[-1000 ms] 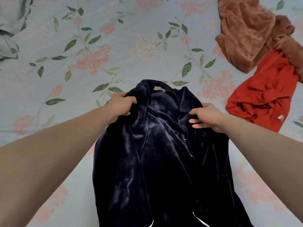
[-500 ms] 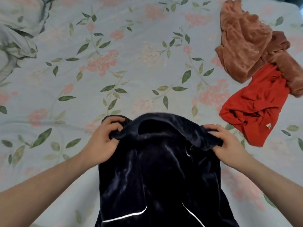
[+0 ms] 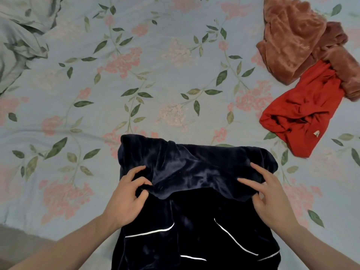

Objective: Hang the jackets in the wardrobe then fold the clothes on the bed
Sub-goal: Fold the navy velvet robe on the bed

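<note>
Since half a second ago the top of the navy jacket has gone from being held up by both hands to lying folded down over its own body, a thick band of velvet across the near part of the bed.

Far left: rumpled grey-green bedding bunched at the upper corner of the floral sheet.

Left hand: resting at the left end of the folded band, fingers curled, fingertips tucked into the edge of the cloth, pinching it.

Centre: jacket lies flat, fold toward the far side, lower part running off the bottom of the view. Thin white stripes cross the dark cloth below the fold.

Right hand: on the right end of the band, fingers spread and mostly straight, tips pressing the fabric down; no grip visible.

Right: red garment crumpled on the sheet, apart from the jacket, a small tag showing near its lower edge. Beyond it, touching its upper end, a heap of brownish-pink fleece clothes at the upper right corner.
</note>
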A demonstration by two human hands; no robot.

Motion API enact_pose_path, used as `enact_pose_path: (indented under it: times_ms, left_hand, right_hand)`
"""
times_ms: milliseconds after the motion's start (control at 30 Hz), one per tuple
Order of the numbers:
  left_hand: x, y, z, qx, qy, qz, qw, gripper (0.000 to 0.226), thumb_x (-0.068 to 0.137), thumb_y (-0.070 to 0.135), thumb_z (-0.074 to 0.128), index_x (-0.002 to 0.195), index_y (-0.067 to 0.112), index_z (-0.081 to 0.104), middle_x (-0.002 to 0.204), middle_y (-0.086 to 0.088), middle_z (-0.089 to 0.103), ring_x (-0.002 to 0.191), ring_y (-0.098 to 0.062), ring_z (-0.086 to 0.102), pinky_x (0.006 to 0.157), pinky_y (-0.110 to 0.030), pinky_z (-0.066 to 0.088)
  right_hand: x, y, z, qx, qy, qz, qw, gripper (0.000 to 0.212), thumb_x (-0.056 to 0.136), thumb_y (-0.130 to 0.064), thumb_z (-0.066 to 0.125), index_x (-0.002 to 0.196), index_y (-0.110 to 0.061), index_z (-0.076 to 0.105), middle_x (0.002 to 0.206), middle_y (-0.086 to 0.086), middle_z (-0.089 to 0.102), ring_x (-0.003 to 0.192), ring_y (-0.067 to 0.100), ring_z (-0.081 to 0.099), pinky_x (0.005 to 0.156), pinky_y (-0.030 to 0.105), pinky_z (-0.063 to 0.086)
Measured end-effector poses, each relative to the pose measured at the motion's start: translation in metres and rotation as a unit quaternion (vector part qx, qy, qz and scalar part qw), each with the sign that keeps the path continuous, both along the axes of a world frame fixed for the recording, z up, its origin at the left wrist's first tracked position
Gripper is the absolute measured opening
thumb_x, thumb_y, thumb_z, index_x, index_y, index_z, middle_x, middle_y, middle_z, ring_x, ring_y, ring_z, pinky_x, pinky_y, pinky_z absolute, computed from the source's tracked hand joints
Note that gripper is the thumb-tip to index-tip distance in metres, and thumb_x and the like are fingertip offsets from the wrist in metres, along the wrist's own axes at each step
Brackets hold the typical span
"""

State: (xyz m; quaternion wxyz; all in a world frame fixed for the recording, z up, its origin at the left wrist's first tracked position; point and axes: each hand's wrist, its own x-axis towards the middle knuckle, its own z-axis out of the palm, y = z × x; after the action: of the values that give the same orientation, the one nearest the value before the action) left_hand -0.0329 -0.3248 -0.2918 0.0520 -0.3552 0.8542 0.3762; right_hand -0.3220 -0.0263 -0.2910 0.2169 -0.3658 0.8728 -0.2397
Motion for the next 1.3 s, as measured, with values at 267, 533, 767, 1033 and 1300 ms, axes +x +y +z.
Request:
enact_pose_path:
  times_ms: [267, 533, 767, 1033, 1300]
  left_hand:
    - [0.000, 0.006, 0.018, -0.041, -0.075, 0.022, 0.996, 0.014, 0.079, 0.043, 0.048, 0.090, 0.040, 0.055, 0.162, 0.014, 0.029, 0.156, -0.031, 0.001, 0.126, -0.047, 0.010]
    - [-0.096, -0.004, 0.000, -0.044, -0.117, 0.098, 0.987, 0.116, 0.075, 0.082, 0.062, 0.162, 0.029, 0.006, 0.170, 0.005, -0.016, 0.156, -0.033, -0.017, 0.124, -0.062, 0.000]
    - [-0.084, -0.016, -0.034, 0.030, -0.305, 0.014, 0.952, 0.168, 0.032, 0.108, 0.052, 0.143, 0.030, -0.049, 0.145, 0.005, -0.060, 0.144, -0.039, -0.043, 0.115, -0.077, -0.004]
    - [-0.117, -0.025, -0.043, 0.055, -0.442, 0.000, 0.895, 0.177, 0.030, 0.107, 0.054, 0.129, 0.016, -0.060, 0.132, -0.011, -0.069, 0.135, -0.049, -0.048, 0.110, -0.080, -0.007]
    - [-0.134, -0.028, -0.046, 0.064, -0.495, 0.015, 0.866, 0.179, 0.024, 0.108, 0.050, 0.120, 0.009, -0.064, 0.132, -0.020, -0.067, 0.138, -0.055, -0.042, 0.111, -0.082, 0.000]
  right_hand:
    - [0.022, -0.020, 0.026, 0.038, -0.043, -0.033, 0.998, 0.033, 0.085, -0.016, 0.068, 0.103, -0.042, 0.060, 0.167, -0.009, 0.023, 0.157, 0.013, -0.001, 0.125, 0.048, 0.017]
    - [0.021, -0.082, -0.013, 0.211, -0.092, -0.139, 0.963, 0.131, 0.071, -0.081, 0.067, 0.160, -0.035, -0.017, 0.167, 0.000, -0.030, 0.155, 0.039, -0.016, 0.121, 0.067, 0.013]
    - [0.025, -0.080, -0.043, 0.293, -0.111, -0.112, 0.943, 0.157, 0.058, -0.086, 0.073, 0.150, -0.030, -0.040, 0.157, 0.007, -0.046, 0.151, 0.048, -0.021, 0.115, 0.073, 0.022]
    - [0.017, -0.107, -0.055, 0.399, -0.123, -0.120, 0.900, 0.161, 0.060, -0.089, 0.067, 0.136, -0.019, -0.055, 0.144, 0.017, -0.059, 0.147, 0.054, -0.027, 0.114, 0.073, 0.022]
    - [0.010, -0.125, -0.057, 0.459, -0.139, -0.131, 0.868, 0.165, 0.055, -0.091, 0.065, 0.132, -0.014, -0.057, 0.137, 0.020, -0.064, 0.145, 0.057, -0.027, 0.115, 0.072, 0.021]
